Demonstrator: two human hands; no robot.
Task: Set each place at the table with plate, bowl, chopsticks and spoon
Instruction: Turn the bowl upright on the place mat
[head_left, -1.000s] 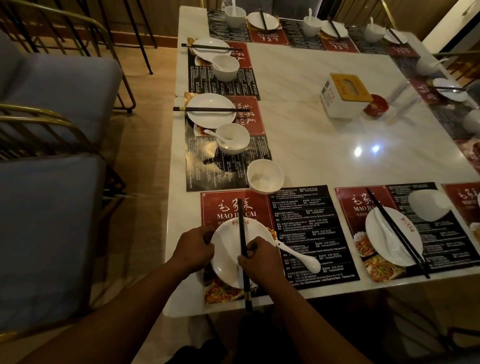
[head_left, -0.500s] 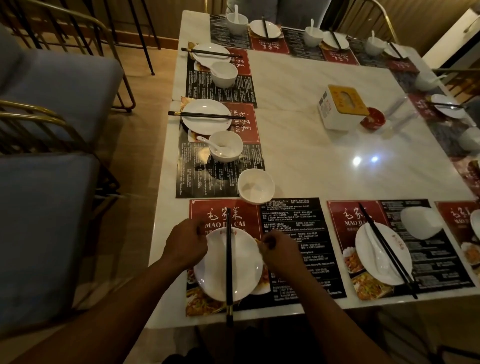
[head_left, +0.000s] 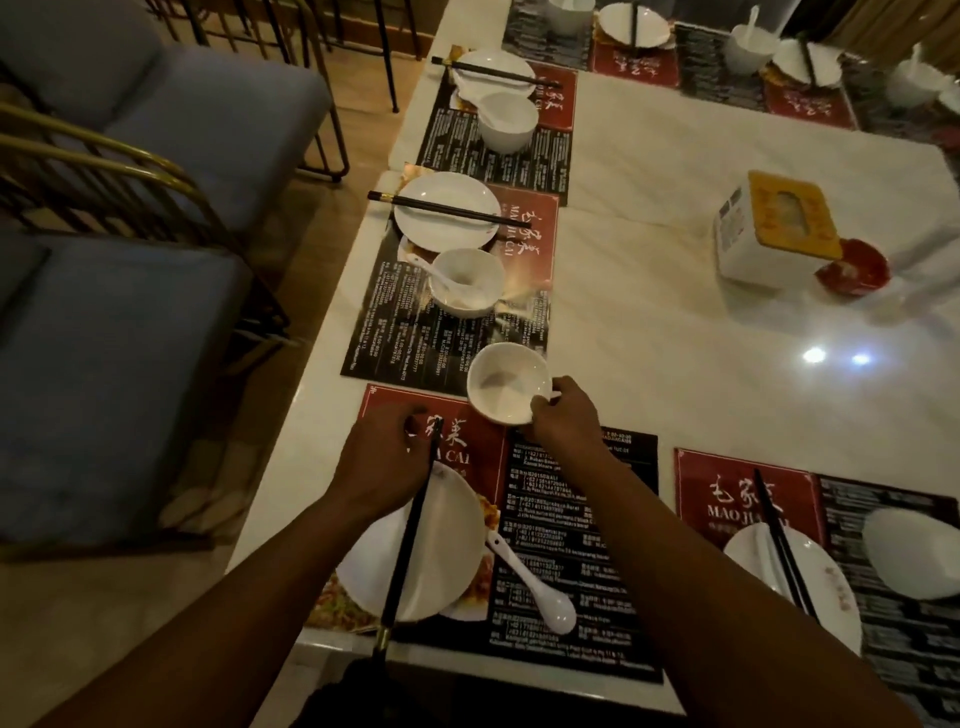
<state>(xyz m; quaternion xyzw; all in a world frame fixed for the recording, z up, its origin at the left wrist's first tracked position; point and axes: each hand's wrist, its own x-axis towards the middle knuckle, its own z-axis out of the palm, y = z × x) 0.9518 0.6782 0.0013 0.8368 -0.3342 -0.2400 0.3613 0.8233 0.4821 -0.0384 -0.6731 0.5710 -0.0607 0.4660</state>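
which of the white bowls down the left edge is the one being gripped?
The nearest bowl, at the corner of the near placemat: the right hand grips its rim. It is empty. The next bowl up the edge holds a spoon and is untouched, as is the far one.

Near place setting, lower centre of the frame.
Chopsticks (head_left: 410, 530) lie across the plate (head_left: 447, 551); spoon (head_left: 535, 582) right of it; bowl (head_left: 508, 383) above.
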